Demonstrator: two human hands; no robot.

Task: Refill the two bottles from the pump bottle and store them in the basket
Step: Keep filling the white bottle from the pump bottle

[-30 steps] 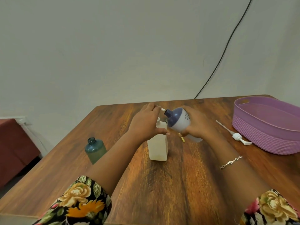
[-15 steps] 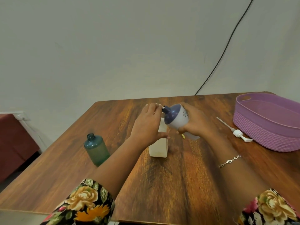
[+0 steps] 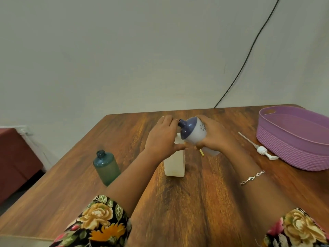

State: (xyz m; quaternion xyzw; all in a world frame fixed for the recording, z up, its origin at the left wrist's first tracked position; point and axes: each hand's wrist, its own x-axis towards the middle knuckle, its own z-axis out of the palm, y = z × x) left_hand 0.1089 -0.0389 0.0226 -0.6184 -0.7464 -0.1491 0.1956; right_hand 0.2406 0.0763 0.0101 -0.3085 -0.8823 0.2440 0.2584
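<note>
left hand (image 3: pixel 162 138) curled in grip, right hand (image 3: pixel 216 138) clasped, forearms converging

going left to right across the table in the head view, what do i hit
green bottle → left hand on the white bottle → blue-topped bottle in the right hand → loose pump → purple basket

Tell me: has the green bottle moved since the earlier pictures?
No. The green bottle stands as before, equally far left of the white bottle.
</note>
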